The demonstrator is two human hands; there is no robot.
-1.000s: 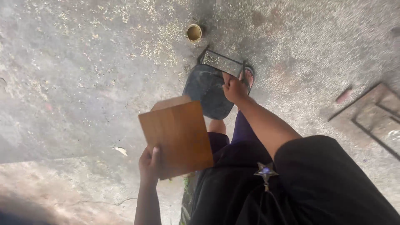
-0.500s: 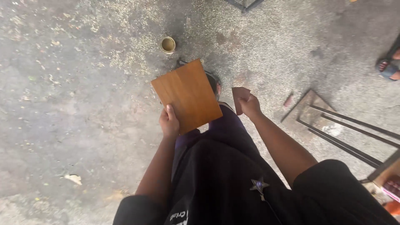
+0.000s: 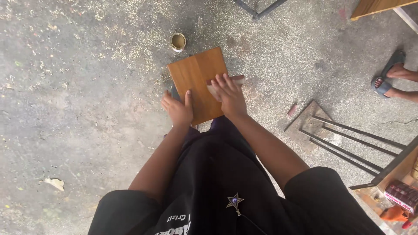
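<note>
Lengthwise away from the person, wooden board (image 3: pixel 197 80) between both hands.

A small round tin (image 3: pixel 178 42) with a pale rim is sitting open on the concrete floor, near the top centre. At the bottom right edge, a dark red rectangular package (image 3: pixel 401 196) is lying — its label carrying white print.

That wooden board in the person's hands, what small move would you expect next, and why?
Probably a short stroke of the right hand along the wooden board. That hand presses a pale sanding piece flat on the board's right side, while the left hand grips its near edge to steady it.
</note>
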